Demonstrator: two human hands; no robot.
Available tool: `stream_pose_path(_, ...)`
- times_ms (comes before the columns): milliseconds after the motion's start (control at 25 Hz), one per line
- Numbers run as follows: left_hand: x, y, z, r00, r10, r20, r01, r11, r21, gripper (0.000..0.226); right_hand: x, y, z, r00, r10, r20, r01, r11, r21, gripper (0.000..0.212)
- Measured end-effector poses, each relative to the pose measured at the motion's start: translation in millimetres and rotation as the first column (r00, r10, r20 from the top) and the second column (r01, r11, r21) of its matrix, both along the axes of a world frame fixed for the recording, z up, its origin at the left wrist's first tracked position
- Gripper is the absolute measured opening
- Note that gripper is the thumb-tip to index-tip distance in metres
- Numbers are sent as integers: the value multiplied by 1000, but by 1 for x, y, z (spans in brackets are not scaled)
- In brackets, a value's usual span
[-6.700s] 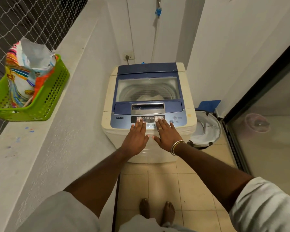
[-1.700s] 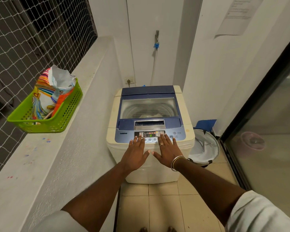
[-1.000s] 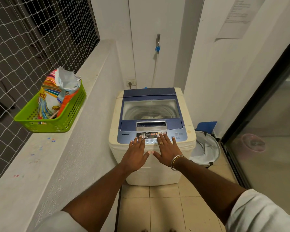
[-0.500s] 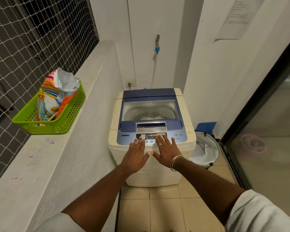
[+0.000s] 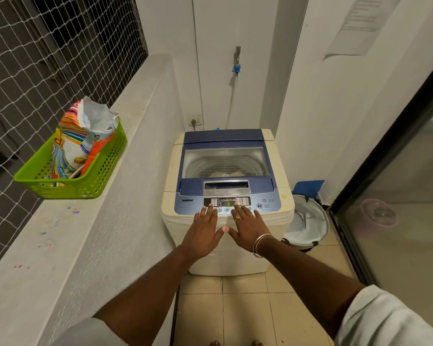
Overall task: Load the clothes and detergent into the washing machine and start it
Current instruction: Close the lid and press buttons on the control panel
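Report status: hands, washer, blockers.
Left hand and right hand both flat, fingertips on blue control panel. Cream-and-blue top-loading washing machine lid shut, pale clothes inside, display lit. Nothing blocking the buttons.

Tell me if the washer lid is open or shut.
Shut: the blue-framed clear lid lies flat on the cream washing machine.

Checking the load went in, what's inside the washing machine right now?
Through the closed clear lid, pale clothes lie low in the washing machine. Anything beneath them is covered.
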State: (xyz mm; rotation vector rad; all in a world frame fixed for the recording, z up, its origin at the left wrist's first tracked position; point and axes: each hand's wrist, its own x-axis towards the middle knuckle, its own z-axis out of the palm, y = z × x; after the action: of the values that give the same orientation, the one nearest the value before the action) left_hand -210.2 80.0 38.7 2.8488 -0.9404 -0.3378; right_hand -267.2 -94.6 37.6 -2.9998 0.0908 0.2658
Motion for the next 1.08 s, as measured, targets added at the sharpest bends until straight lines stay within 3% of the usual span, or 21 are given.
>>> stream_pose_path(320,8,13,-5,1000,15,-9,-15,1000,-10,71,24,19,-6,981,75,-179,-86,995,-55,70)
stream_pose_path(480,14,20,-9,998,45,-45,-44,999,19,71,43,28,-12,960,71,-270,-68,998,18,77)
stream_pose_path(1080,36,19,-28,996,49,-74,-49,999,-2,73,66,29,-19,945,44,-323,-8,994,113,90)
